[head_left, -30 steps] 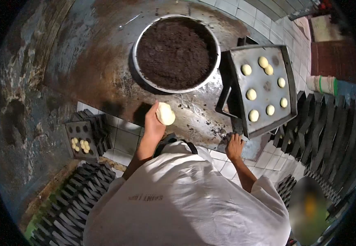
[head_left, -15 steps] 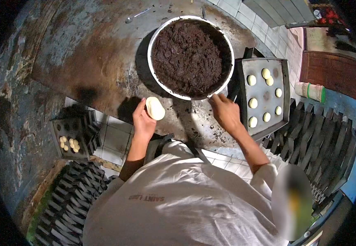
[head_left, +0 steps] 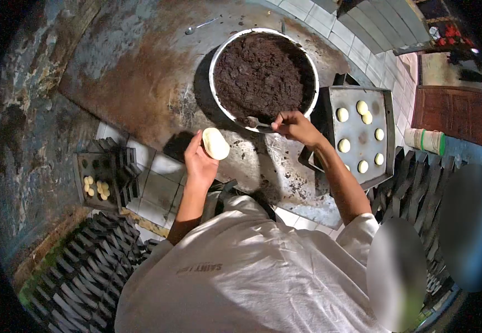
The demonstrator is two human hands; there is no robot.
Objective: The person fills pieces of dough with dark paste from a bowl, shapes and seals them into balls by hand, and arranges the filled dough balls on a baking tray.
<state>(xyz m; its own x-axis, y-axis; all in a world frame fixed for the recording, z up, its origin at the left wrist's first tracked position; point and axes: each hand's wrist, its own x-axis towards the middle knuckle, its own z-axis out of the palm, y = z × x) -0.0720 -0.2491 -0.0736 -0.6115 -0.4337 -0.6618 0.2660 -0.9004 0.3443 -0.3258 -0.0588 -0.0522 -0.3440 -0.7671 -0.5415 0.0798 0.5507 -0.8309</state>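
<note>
My left hand (head_left: 200, 165) holds a flattened piece of pale dough (head_left: 216, 144) over the table's front edge. A white-rimmed round tub (head_left: 213, 83) full of dark crumbly filling (head_left: 263, 72) stands just beyond. My right hand (head_left: 297, 127) is closed on the handle of a small spoon (head_left: 259, 122), whose bowl, with a little dark filling on it, is at the tub's near rim. To the right, a metal tray (head_left: 357, 136) bears several round dough balls (head_left: 344, 145); my right forearm passes in front of its near left corner.
Another spoon (head_left: 190, 30) lies at the back of the stained table (head_left: 135, 72). At the left, a tray (head_left: 102, 166) holds more dough balls. Stacked dark trays (head_left: 418, 188) stand at the right, near white buckets (head_left: 424, 140). Blurred shapes are at the lower right.
My right hand has come from the table's right front edge to the tub, and the spoon now shows in it. My left hand still holds the dough, now more tilted and flatter to view.
</note>
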